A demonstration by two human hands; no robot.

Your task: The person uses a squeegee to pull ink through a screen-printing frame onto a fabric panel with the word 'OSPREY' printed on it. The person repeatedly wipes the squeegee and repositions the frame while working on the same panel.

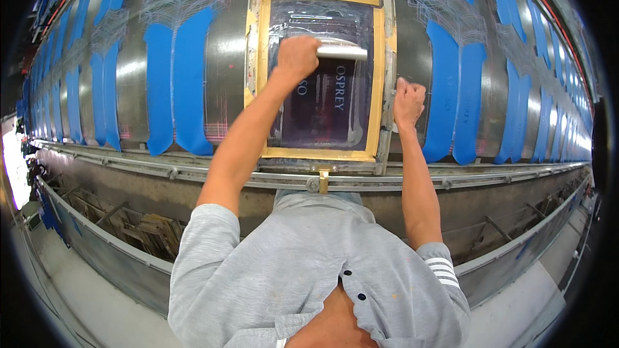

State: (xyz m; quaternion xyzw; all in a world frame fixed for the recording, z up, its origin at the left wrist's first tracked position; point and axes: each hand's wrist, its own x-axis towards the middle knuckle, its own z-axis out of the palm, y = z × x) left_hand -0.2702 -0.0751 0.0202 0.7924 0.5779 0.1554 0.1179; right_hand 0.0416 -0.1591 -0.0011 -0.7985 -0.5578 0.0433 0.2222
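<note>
My left hand (298,58) is closed round one end of a squeegee (343,52) with a smooth silvery bar. The squeegee lies crosswise over the upper half of a printing screen (322,125), whose dark mesh is wet and glossy. Yellow tape (319,154) lines the inside of the screen's worn frame (251,32). Just outside the frame's right side, my right hand (410,102) is curled into a loose fist, and nothing shows in it. Light lettering is visible through the mesh.
Blue cut pieces (160,90) lie in pairs along the long dark table (225,84) on both sides of the screen. A metal rail (258,182) with a brass-coloured stop (324,180) runs along the near edge. Below it, a trough holds stacked frames (155,235).
</note>
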